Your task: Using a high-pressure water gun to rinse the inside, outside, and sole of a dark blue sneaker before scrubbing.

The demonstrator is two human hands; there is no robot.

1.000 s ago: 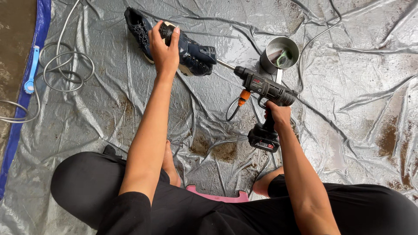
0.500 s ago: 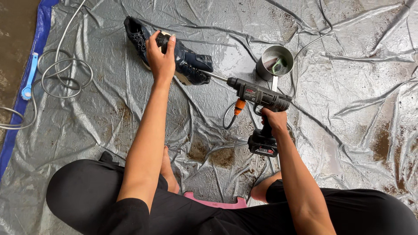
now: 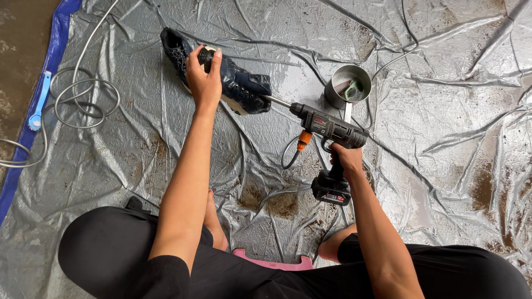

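Head view: your 2 hands work over a crumpled grey plastic tarp (image 3: 138, 155) stained with brown mud.
Left hand: your left hand (image 3: 203, 77) is clamped over 1 dark blue lace-up sports shoe (image 3: 235, 83), pressing it flat on the tarp ahead of you.
Right hand: your right hand (image 3: 346, 158) grips 1 black cordless spray gun with an orange hose fitting (image 3: 327, 130); its thin nozzle tip is at the shoe's toe end.
Progress: judging by the mud patches, washing looks underway; whether the shoe is clean, you cannot tell.
Other counts: 1 round metal pot (image 3: 348, 86), 1 coiled grey hose (image 3: 83, 99), 1 light blue handled tool (image 3: 40, 102).
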